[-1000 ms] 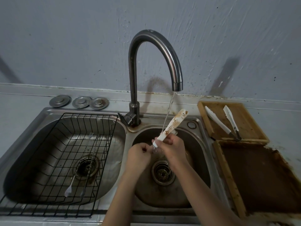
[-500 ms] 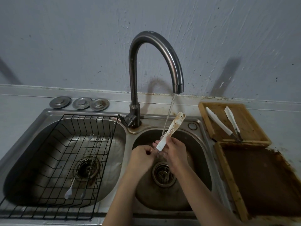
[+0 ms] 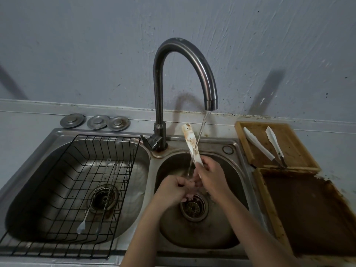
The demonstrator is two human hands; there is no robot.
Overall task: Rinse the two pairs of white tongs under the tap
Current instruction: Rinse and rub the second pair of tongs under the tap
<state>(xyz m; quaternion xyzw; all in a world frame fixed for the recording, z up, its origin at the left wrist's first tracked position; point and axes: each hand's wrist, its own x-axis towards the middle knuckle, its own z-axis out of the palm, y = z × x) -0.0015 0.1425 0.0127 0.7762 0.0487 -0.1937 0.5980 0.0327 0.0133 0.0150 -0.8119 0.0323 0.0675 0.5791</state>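
Stained white tongs point(image 3: 190, 144) stand nearly upright over the right basin, long axis rising away from the right hand point(image 3: 211, 177) closed around their lower end, water stream point(image 3: 201, 132) crossing them; left hand point(image 3: 173, 190), fingers curled, pinches just below.

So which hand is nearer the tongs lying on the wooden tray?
Right. The right hand is over the small basin, closer to the tongs; the left hand sits farther left.

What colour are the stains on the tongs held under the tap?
Brownish-orange stains on the white tongs, seen in the head view, the only one.
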